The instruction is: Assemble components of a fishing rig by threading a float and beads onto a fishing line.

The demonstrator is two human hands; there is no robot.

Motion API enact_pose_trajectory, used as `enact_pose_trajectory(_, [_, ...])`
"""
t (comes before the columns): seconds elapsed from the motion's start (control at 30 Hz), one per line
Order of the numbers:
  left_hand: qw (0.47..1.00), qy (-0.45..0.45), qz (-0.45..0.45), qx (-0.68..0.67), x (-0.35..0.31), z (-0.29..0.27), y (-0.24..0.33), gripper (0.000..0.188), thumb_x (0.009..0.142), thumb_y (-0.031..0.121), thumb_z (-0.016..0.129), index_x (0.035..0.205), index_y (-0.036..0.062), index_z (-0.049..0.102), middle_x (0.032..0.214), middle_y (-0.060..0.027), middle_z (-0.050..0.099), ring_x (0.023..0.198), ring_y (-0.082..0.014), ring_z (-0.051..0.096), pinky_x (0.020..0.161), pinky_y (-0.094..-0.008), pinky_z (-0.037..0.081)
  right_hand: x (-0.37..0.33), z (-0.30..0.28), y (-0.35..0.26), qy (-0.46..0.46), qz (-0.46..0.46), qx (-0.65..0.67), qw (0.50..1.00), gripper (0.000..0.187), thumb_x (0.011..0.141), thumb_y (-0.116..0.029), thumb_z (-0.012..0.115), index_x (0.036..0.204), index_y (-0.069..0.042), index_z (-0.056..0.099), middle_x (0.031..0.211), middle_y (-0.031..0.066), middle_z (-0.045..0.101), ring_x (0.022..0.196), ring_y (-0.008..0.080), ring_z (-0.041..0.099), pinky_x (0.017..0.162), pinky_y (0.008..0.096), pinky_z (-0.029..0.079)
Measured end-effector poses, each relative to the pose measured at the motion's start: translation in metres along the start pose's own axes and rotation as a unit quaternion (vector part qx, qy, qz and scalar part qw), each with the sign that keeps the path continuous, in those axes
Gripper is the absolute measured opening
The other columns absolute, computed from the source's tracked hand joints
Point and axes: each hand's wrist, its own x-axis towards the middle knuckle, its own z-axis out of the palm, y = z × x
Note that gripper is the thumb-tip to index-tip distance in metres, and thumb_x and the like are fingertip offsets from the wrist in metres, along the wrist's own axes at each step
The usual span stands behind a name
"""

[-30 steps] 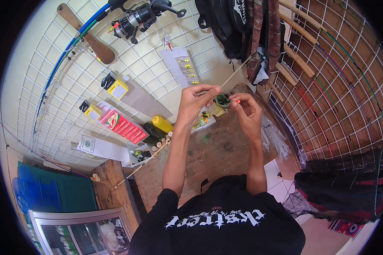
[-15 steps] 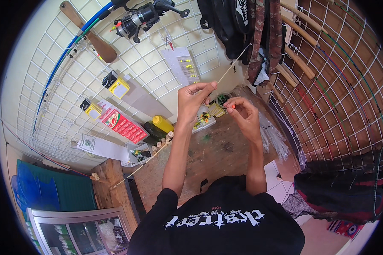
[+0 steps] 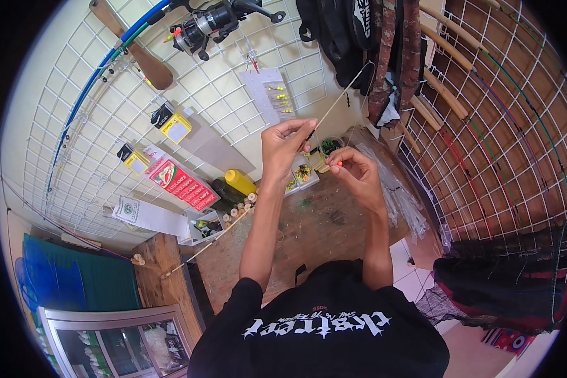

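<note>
pinching a slim pale rod (image 3: 341, 95) between thumb and forefinger, the left hand (image 3: 283, 148) holds it slanting up to the right. its thin tip stands near a black bag (image 3: 334, 44); what looks like its other length passes behind the left forearm (image 3: 258, 239) toward the lower left. the right hand (image 3: 360, 176), near the left but apart from it, has thumb and fingertips gathered on a small orange bead (image 3: 339, 163), above the bench (image 3: 324, 220). a faint line (image 3: 362, 104) seems to drop from the tip toward the right fingers, too fine to follow throughout. to do this well, i would let the left fingers alone steady the rod, lightly enough not to bend it, and grip the bead by its sides. the line probably wants slight tension rather than a hard pull, and a path well away from the small bright lures (image 3: 302, 173) beyond, where it could snag.
</note>
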Motion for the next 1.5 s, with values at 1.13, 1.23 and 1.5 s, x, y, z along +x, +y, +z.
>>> enact_pose_trajectory(1.13, [0.993, -0.07, 0.04, 0.082, -0.016, 0.003, 0.007, 0.031, 0.091, 0.013, 0.062, 0.117, 0.0, 0.052, 0.102, -0.0122, 0.057, 0.063, -0.0149, 0.063, 0.056, -0.025, 0.048, -0.007, 0.04, 0.042, -0.044, 0.203, 0.057, 0.976, 0.038, 0.087, -0.006, 0.067, 0.121, 0.003, 0.054, 0.113, 0.0092, 0.063, 0.1, 0.0127, 0.058, 0.089, 0.0286, 0.046])
enact_pose_trajectory(1.23, [0.989, -0.087, 0.036, 0.111, -0.021, 0.004, 0.01, 0.03, 0.092, 0.012, 0.061, 0.118, 0.0001, 0.052, 0.102, -0.011, 0.057, 0.067, -0.0167, 0.066, 0.06, -0.0263, 0.05, -0.009, 0.052, 0.054, -0.022, 0.161, 0.098, 0.982, 0.023, 0.089, -0.004, 0.064, 0.11, 0.005, 0.061, 0.106, 0.0066, 0.066, 0.097, 0.0119, 0.06, 0.087, 0.0271, 0.047])
enact_pose_trajectory(1.5, [0.933, 0.038, 0.212, 0.289, -0.057, -0.051, 0.032, 0.025, 0.09, 0.012, 0.063, 0.112, 0.0, 0.061, 0.1, -0.0056, 0.063, 0.092, -0.0125, 0.059, 0.079, -0.0276, 0.049, 0.0, 0.066, 0.043, 0.008, 0.161, 0.066, 0.985, 0.016, 0.091, -0.004, 0.06, 0.104, 0.005, 0.064, 0.095, 0.0124, 0.069, 0.088, 0.018, 0.067, 0.082, 0.0295, 0.053])
